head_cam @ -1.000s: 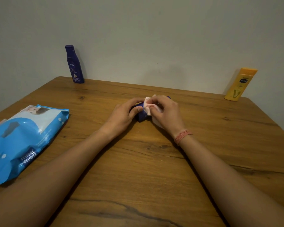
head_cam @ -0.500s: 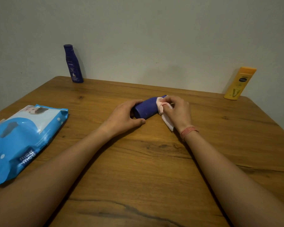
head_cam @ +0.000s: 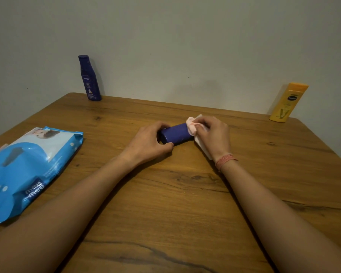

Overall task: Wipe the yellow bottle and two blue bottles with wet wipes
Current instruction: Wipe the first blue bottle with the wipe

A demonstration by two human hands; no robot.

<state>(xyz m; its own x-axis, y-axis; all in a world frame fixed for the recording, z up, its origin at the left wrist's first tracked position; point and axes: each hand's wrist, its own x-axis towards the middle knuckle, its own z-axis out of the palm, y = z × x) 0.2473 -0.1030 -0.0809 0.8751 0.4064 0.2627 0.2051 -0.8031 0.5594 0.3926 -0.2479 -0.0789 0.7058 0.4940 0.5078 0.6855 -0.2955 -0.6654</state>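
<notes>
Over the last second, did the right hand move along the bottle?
Yes. The right hand with the wipe slid right, toward the yellow bottle.

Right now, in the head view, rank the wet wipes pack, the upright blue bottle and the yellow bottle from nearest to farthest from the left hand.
From the left hand:
1. Wet wipes pack, lying flat at the table's left edge.
2. Upright blue bottle, far left corner by the wall.
3. Yellow bottle, far right corner, beyond the right hand.

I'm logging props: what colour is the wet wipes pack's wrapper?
Bright blue with a white panel on the wet wipes pack, clearest in the head view.
</notes>
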